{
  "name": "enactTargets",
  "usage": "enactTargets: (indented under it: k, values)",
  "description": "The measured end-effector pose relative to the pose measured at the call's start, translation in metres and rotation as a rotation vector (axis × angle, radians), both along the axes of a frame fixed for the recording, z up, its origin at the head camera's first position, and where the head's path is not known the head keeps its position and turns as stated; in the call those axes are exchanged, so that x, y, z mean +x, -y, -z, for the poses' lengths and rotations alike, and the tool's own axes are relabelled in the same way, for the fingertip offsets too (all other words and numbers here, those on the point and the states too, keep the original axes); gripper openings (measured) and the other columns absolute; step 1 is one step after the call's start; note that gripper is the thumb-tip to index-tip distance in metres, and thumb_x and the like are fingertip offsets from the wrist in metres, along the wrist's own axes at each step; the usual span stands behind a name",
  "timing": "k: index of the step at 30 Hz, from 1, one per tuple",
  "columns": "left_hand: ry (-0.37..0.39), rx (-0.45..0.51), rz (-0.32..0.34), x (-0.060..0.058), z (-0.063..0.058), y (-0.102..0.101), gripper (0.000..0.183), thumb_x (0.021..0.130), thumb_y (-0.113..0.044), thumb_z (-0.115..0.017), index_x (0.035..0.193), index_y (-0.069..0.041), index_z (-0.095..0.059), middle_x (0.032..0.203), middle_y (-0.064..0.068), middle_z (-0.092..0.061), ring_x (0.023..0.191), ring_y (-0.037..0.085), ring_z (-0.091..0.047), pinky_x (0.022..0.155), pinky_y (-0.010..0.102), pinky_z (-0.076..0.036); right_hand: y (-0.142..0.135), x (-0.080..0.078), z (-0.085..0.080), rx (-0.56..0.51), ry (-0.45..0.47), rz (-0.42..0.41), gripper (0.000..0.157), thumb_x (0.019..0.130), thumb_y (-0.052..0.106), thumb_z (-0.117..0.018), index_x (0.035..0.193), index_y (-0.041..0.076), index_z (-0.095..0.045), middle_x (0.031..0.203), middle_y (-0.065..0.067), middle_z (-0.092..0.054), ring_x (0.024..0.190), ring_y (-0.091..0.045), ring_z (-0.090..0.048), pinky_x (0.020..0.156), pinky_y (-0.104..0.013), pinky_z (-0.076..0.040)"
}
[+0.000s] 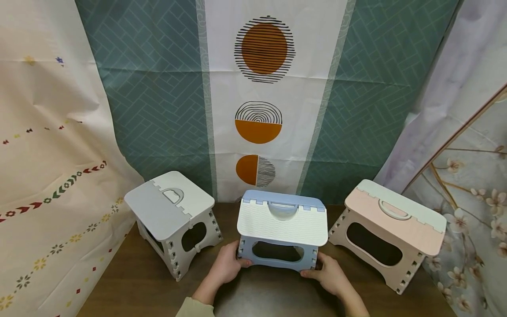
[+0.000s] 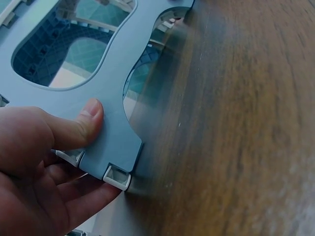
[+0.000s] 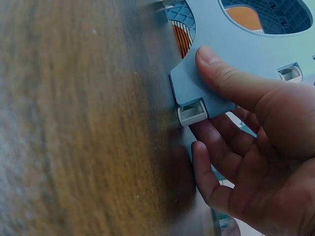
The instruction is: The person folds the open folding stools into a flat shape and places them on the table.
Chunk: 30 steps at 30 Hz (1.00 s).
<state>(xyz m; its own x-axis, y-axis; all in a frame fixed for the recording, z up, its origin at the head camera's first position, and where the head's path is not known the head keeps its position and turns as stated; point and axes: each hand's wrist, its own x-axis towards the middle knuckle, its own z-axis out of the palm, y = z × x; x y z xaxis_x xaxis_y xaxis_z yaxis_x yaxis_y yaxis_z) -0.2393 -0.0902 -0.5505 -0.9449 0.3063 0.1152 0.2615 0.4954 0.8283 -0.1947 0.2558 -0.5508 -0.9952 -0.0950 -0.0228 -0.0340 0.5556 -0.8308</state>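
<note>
A blue and white folding step stool stands unfolded at the middle of the table, its blue handle on the top. My left hand grips the lower left of its blue front panel; in the left wrist view the thumb presses the panel's face and the fingers curl behind the side edge. On the other side my right hand holds the lower right corner. Its thumb lies on the panel in the right wrist view, with the other fingers bent behind the leg.
A grey and white folding stool stands unfolded on the left, turned at an angle. To the right is a pink and pale green one. All are on a brown wooden table. Patterned cloth hangs behind, with more at both sides.
</note>
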Motion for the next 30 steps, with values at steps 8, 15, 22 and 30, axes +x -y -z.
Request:
enactTargets:
  k: [8, 15, 22, 30]
  values:
    - [-0.011, -0.001, 0.002, -0.0004, 0.0032, -0.0003, 0.040, 0.082, -0.006, -0.092, 0.116, -0.001, -0.070, 0.101, 0.004, -0.076, 0.093, 0.019, -0.068, 0.080, 0.042, -0.055, 0.0004, -0.0004, 0.0003, 0.016, 0.008, 0.019, 0.056, 0.080, 0.021, -0.096, 0.127, 0.002, -0.070, 0.110, -0.005, -0.077, 0.097, -0.019, -0.070, 0.083, -0.043, -0.054]
    - [-0.015, -0.002, -0.007, 0.0000, 0.0024, -0.0004, 0.041, 0.082, -0.006, -0.092, 0.116, -0.001, -0.071, 0.101, 0.003, -0.076, 0.093, 0.019, -0.068, 0.080, 0.041, -0.055, 0.0005, -0.0006, 0.0017, 0.008, 0.010, 0.015, 0.056, 0.080, 0.021, -0.096, 0.125, 0.001, -0.070, 0.108, -0.005, -0.077, 0.096, -0.019, -0.070, 0.082, -0.042, -0.054]
    - [-0.015, 0.005, -0.003, -0.0002, 0.0019, -0.0017, 0.041, 0.083, -0.006, -0.092, 0.117, -0.001, -0.071, 0.101, 0.003, -0.076, 0.093, 0.018, -0.069, 0.080, 0.041, -0.056, 0.0014, -0.0010, 0.0008, 0.013, 0.007, 0.034, 0.056, 0.079, 0.019, -0.097, 0.125, 0.001, -0.071, 0.106, -0.004, -0.077, 0.094, -0.019, -0.070, 0.081, -0.041, -0.055]
    - [-0.019, 0.000, -0.004, -0.0002, 0.0024, -0.0020, 0.040, 0.082, -0.005, -0.092, 0.117, -0.002, -0.071, 0.101, 0.003, -0.076, 0.092, 0.017, -0.069, 0.079, 0.040, -0.055, 0.0037, -0.0033, 0.0022, 0.039, 0.007, 0.077, 0.057, 0.075, 0.019, -0.099, 0.122, 0.002, -0.072, 0.102, -0.002, -0.077, 0.091, -0.018, -0.070, 0.079, -0.039, -0.055]
